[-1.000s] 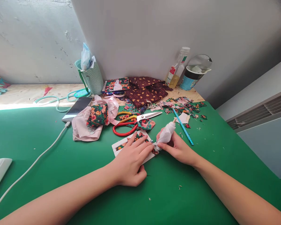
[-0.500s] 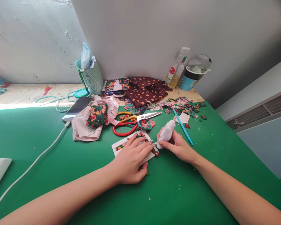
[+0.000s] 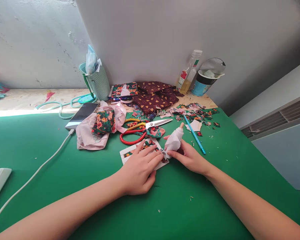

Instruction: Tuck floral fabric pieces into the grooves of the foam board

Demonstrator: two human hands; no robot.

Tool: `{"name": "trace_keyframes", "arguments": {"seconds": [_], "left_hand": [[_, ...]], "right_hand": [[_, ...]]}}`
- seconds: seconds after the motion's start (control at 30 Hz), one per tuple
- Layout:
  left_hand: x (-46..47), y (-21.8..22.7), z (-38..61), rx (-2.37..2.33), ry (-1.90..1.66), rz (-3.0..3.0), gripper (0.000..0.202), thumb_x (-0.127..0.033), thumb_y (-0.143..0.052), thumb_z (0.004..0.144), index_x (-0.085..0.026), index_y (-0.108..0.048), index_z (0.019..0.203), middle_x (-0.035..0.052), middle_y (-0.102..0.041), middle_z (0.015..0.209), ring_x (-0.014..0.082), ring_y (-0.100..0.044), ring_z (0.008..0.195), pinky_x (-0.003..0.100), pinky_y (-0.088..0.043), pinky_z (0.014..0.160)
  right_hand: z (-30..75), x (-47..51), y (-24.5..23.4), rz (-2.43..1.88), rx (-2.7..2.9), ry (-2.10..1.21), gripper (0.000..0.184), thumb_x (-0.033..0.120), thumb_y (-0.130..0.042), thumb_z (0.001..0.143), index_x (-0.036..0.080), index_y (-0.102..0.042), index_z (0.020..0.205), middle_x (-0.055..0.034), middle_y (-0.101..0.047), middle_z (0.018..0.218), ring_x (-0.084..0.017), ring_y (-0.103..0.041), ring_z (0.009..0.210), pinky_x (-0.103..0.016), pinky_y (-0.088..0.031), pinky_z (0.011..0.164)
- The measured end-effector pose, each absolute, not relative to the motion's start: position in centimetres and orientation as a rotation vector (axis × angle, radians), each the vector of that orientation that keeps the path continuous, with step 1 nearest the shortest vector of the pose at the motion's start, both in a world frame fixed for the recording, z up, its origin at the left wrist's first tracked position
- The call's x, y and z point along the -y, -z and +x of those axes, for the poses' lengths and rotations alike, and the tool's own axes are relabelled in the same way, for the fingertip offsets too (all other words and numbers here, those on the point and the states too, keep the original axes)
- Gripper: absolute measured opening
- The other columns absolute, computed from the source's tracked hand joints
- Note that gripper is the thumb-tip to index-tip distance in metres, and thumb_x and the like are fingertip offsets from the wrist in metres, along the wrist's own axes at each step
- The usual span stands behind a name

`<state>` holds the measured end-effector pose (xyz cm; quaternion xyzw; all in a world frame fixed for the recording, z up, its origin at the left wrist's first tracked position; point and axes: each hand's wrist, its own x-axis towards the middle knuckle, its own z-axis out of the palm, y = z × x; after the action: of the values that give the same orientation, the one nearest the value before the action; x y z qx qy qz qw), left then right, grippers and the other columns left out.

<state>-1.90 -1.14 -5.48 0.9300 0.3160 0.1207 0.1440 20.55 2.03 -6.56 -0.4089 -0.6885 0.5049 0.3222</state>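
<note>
My left hand [image 3: 142, 168] lies with its fingers stretched flat over a white card [image 3: 123, 154] and presses on it. Strips of dark floral fabric [image 3: 150, 144] are on the card, partly hidden by those fingers. In my right hand [image 3: 187, 156] is a tube-like thing wrapped in white tissue [image 3: 174, 141], with a tan tip at its upper end. Its lower end points down at the card's right edge, close to my left fingertips. Just beyond the card lie red- and yellow-handled scissors [image 3: 158, 123], blades partly apart.
Fabric scraps [image 3: 197, 111] spread behind the scissors, beside a blue pen-like stick [image 3: 195, 135]. A pink and floral cloth bundle [image 3: 92, 133] and a cabled phone [image 3: 82, 115] lie left. At the back stand a green woven holder [image 3: 98, 83], a bottle [image 3: 187, 76] and a paper cup [image 3: 205, 83].
My right hand has tilted the wrapped thing more upright and shifted it slightly left. A floral scrap that stuck out past the card's right corner no longer shows there. My left hand barely moved.
</note>
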Motion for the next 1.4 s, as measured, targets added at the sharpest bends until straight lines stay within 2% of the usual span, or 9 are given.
{"name": "trace_keyframes", "arguments": {"seconds": [0.23,0.43,0.73,0.8,0.9,1.0,1.23,1.4], "left_hand": [[1.2,5.2,-1.9,-0.9,-0.303,2.684,0.048,-0.018,-0.043,0.084,-0.015,-0.042,0.132,0.0077,-0.054,0.133,0.0283,-0.034,0.133,0.054,0.005,0.115],[0.9,5.2,-1.9,-0.888,-0.309,2.67,0.047,-0.018,-0.042,0.083,-0.015,-0.042,0.131,0.0083,-0.054,0.133,0.0282,-0.035,0.133,0.054,0.002,0.115],[0.8,4.7,-2.0,-0.835,-0.274,2.636,0.053,-0.016,-0.045,0.079,-0.015,-0.041,0.132,0.0087,-0.053,0.134,0.0289,-0.034,0.133,0.057,-0.003,0.114],[0.7,4.7,-2.0,-0.829,-0.28,2.632,0.054,-0.016,-0.045,0.078,-0.015,-0.041,0.132,0.0086,-0.053,0.134,0.0288,-0.034,0.133,0.058,-0.003,0.114],[0.7,4.8,-2.1,-0.822,-0.288,2.629,0.054,-0.016,-0.045,0.078,-0.016,-0.04,0.132,0.0081,-0.053,0.135,0.0288,-0.034,0.134,0.058,-0.003,0.114],[0.7,4.8,-2.1,-0.824,-0.285,2.625,0.055,-0.016,-0.045,0.077,-0.016,-0.039,0.132,0.0075,-0.052,0.137,0.0297,-0.034,0.134,0.059,-0.004,0.113],[0.7,4.8,-2.1,-0.825,-0.285,2.603,0.054,-0.016,-0.045,0.077,-0.017,-0.04,0.131,0.0078,-0.053,0.135,0.0297,-0.033,0.135,0.06,-0.004,0.113],[0.7,4.7,-2.1,-0.827,-0.296,2.592,0.054,-0.015,-0.045,0.077,-0.018,-0.04,0.131,0.0085,-0.054,0.134,0.0292,-0.034,0.134,0.06,-0.003,0.113]], "right_hand": [[20.6,-2.3,7.0,-1.089,1.792,-1.329,0.045,0.035,-0.056,0.087,0.018,-0.045,0.127,-0.0093,-0.062,0.116,-0.024,-0.059,0.106,-0.038,-0.048,0.092],[20.6,-2.4,7.0,-1.099,1.754,-1.357,0.048,0.037,-0.056,0.087,0.016,-0.046,0.128,-0.0105,-0.06,0.12,-0.025,-0.057,0.111,-0.038,-0.048,0.093],[20.7,-2.7,7.3,-1.081,1.777,-1.348,0.054,0.039,-0.059,0.085,0.018,-0.046,0.133,-0.01,-0.062,0.117,-0.023,-0.06,0.102,-0.035,-0.051,0.086],[20.8,-2.8,7.4,-1.069,1.809,-1.344,0.051,0.038,-0.06,0.085,0.019,-0.048,0.131,-0.0079,-0.065,0.108,-0.022,-0.062,0.097,-0.033,-0.052,0.082],[20.7,-3.1,7.3,-1.072,1.867,-1.343,0.036,0.038,-0.059,0.086,0.019,-0.057,0.116,-0.0057,-0.066,0.097,-0.021,-0.063,0.089,-0.032,-0.052,0.079],[20.5,-3.3,7.2,-1.049,1.896,-1.366,0.028,0.036,-0.058,0.087,0.018,-0.059,0.108,-0.006,-0.065,0.098,-0.022,-0.061,0.095,-0.033,-0.051,0.084],[20.5,-3.7,7.2,-1.052,1.859,-1.423,0.033,0.04,-0.058,0.086,0.017,-0.059,0.11,-0.0067,-0.066,0.102,-0.023,-0.062,0.095,-0.036,-0.051,0.087],[20.5,-3.9,7.1,-1.035,1.841,-1.44,0.037,0.04,-0.058,0.086,0.017,-0.058,0.115,-0.0076,-0.065,0.112,-0.024,-0.059,0.107,-0.035,-0.049,0.092]]}}
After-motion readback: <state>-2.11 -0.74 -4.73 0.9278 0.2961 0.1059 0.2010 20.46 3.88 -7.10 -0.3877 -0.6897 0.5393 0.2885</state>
